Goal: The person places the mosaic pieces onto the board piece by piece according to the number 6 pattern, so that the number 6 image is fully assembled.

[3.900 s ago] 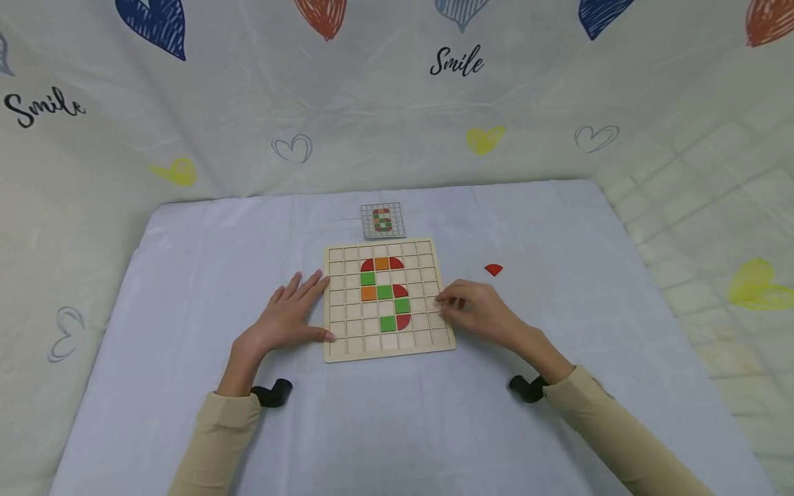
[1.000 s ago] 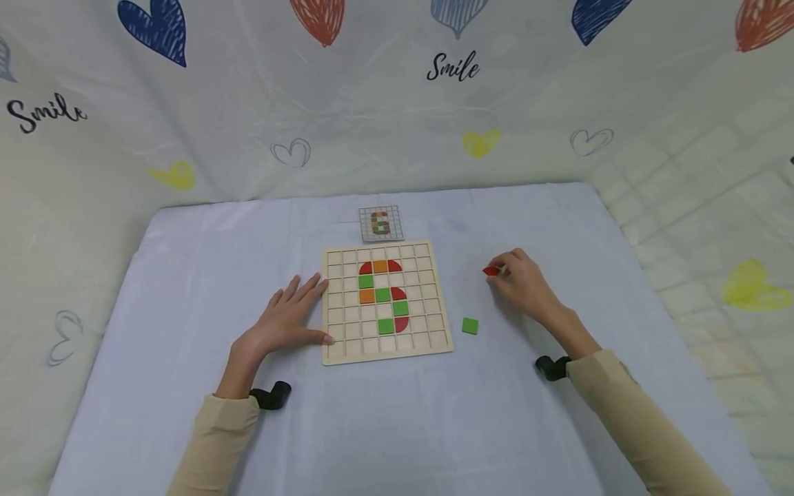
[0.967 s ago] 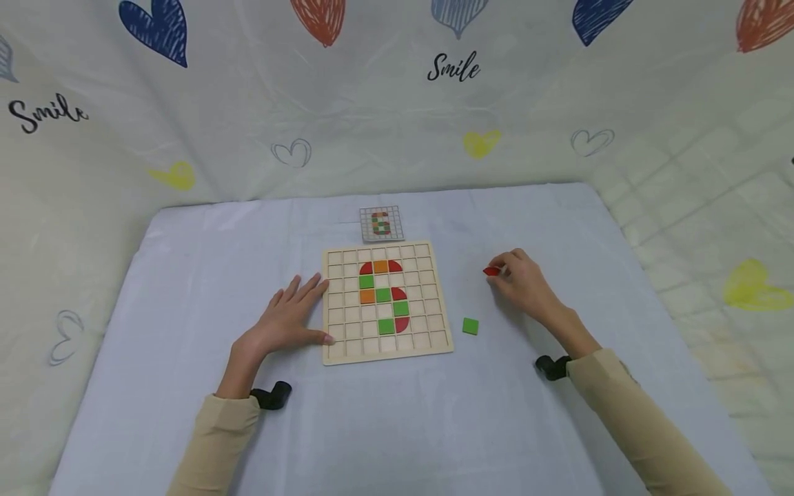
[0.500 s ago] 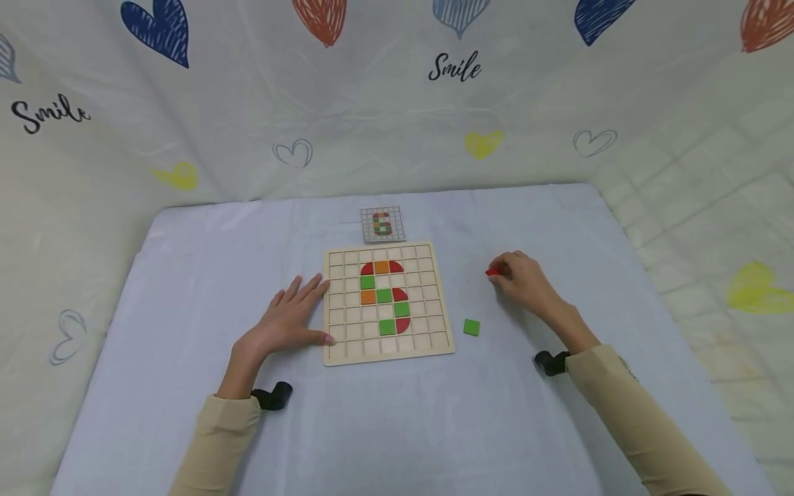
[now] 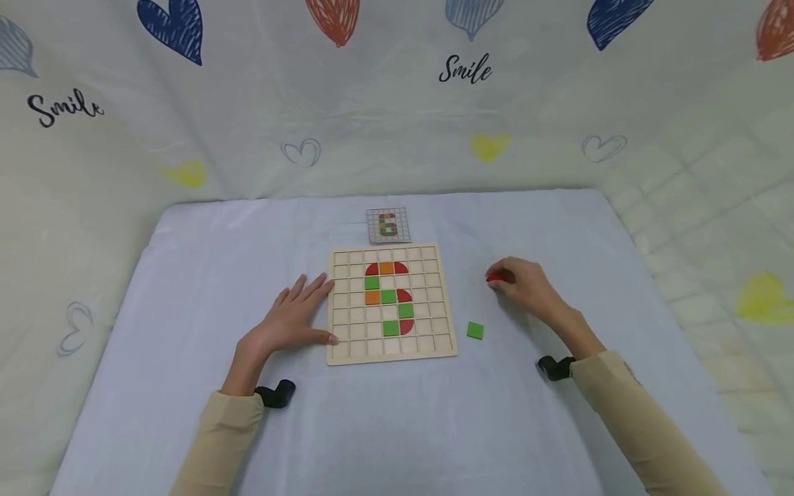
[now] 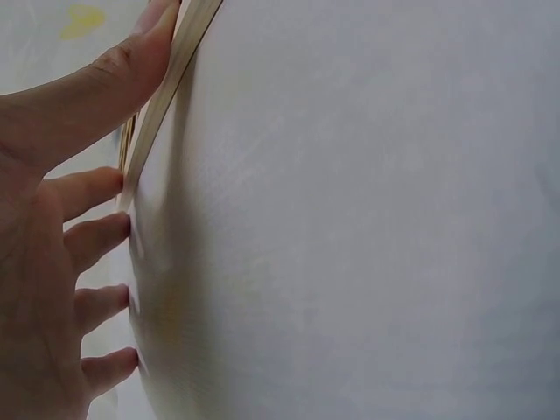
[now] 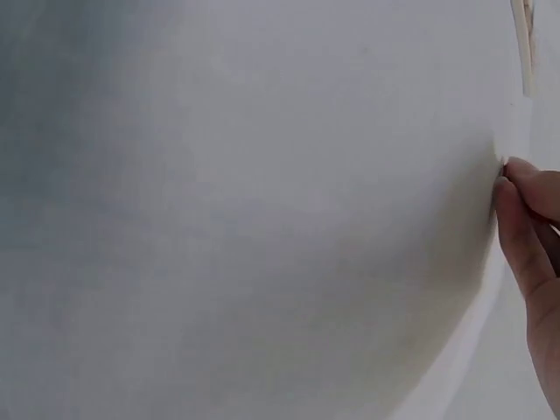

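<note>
With its fingers spread, my left hand (image 5: 287, 325) rests against the left edge of a wooden grid board (image 5: 347, 348), thumb over the near corner area. In the left wrist view the fingertips meet the board's edge. Red, orange and green tiles sit in the board's middle squares. To the right of the board, my right hand (image 5: 526, 286) pinches a red quarter-circle tile (image 5: 494, 278) between thumb and fingers, at the tablecloth. Most of that tile is hidden by the fingers. Between board and right hand lies a loose green square tile (image 5: 475, 331).
Behind the board lies a small pattern card (image 5: 389, 225) showing a coloured figure on a grid. A white cloth (image 5: 397, 427) covers the table. A printed curtain (image 5: 384, 103) stands behind it and along both sides.
My right hand has moved from the board's right edge to the red tile and taken hold of it. A green tile now lies right of the board. The left hand has stayed put.
</note>
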Demonstrator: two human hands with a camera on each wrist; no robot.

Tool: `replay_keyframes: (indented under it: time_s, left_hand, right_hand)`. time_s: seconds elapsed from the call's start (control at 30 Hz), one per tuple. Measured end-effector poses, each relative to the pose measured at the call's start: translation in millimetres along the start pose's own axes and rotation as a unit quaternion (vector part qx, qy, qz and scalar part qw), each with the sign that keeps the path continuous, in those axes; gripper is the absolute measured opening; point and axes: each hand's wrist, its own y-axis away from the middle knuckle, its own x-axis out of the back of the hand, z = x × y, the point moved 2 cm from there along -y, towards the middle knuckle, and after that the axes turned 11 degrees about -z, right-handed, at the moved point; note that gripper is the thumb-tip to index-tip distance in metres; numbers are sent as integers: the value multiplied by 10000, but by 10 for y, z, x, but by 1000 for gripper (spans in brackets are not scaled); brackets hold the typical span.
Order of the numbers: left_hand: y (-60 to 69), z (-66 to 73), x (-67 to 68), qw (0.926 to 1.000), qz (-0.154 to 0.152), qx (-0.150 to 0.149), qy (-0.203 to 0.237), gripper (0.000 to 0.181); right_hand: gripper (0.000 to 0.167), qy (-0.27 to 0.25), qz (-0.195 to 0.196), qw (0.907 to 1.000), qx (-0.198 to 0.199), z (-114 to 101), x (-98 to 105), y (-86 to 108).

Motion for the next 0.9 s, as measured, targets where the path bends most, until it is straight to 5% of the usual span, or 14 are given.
replay_keyframes:
  time_s: [0.23,0.9]
  left_hand:
    - [-9,13,2,10000,-26,-16,3,114]
    - [-6,15,18,10000,-24,54,21,115]
  right_hand:
    - [19,-284,50,9991,314,-96,-58,-6]
    - [21,-1023,-820,9870,927,-757,-215,-162]
